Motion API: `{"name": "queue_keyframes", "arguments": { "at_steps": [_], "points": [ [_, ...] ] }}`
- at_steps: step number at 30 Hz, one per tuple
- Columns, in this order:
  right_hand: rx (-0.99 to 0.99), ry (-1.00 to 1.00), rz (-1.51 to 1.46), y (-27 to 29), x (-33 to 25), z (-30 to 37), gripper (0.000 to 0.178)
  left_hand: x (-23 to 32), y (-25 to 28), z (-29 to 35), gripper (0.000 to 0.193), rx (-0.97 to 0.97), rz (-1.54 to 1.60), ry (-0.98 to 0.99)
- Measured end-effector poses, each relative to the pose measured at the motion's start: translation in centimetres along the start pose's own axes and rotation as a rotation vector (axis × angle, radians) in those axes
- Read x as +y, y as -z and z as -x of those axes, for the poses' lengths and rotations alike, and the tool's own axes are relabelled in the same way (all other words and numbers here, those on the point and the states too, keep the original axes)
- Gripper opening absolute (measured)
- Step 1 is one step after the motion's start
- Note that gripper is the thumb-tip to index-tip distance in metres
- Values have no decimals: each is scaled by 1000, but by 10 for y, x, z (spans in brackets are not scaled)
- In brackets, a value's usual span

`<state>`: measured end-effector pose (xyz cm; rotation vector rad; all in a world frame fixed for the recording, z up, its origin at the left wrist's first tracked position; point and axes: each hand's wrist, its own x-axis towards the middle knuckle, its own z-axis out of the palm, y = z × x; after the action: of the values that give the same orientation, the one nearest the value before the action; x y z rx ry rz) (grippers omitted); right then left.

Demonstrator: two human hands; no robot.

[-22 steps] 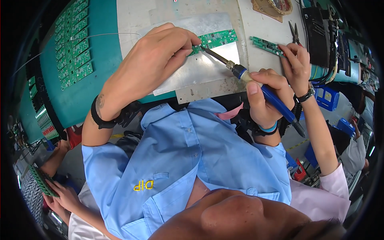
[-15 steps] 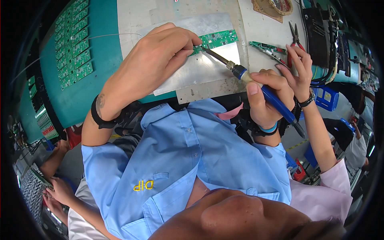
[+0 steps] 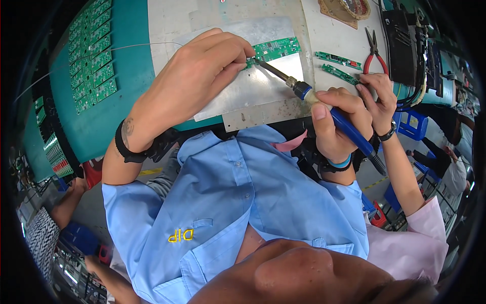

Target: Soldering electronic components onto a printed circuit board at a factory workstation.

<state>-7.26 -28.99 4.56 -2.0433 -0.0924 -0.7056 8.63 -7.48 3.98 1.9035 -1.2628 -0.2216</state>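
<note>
My left hand (image 3: 195,71) is closed at the left end of a long green circuit board (image 3: 277,48). A thin solder wire (image 3: 152,43) runs in from the left to this hand; its end between the fingertips is hidden. My right hand (image 3: 341,119) grips the blue handle of a soldering iron (image 3: 354,134). The iron's dark tip meets the board just beside my left fingertips. Beneath the board lies a shiny metal plate (image 3: 276,76).
Panels of green boards (image 3: 96,61) lie on the teal mat at left. On the right, a co-worker's hand (image 3: 378,99) touches a small green board (image 3: 340,74), beside another small board (image 3: 338,60) and red-handled pliers (image 3: 373,53). A round basket (image 3: 354,7) stands behind.
The co-worker's hand has moved down, and the small board there now lies apart from the other one. The pliers show more fully. My hands and the iron have hardly moved.
</note>
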Motion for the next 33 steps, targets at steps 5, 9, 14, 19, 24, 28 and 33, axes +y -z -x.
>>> {"name": "queue_keyframes", "arguments": {
  "at_steps": [5, 9, 14, 19, 24, 28, 33],
  "points": [
    [-3, 17, 17, 0, -1, -1, 17, -1, -2, 0, 13, 8, 12, -10],
    [-3, 33, 41, 1, -3, -2, 17, 0, -3, -1, 13, 6, 15, -7],
    [-21, 24, 36, 4, -2, -2, 17, 0, -3, -1, 11, 13, 23, -3],
    [16, 14, 4, 1, -3, -1, 17, 1, -2, -2, 11, -2, 22, -3],
    [0, 28, 29, 4, -4, -1, 17, 3, -2, -2, 11, 4, 14, 10],
    [-74, -124, 69, 10, -12, 4, 19, 1, -5, -1, 12, 12, 24, 10],
    [-80, -138, 77, 12, -13, 3, 19, 3, -6, -1, 12, 18, 37, 17]
  ]
}}
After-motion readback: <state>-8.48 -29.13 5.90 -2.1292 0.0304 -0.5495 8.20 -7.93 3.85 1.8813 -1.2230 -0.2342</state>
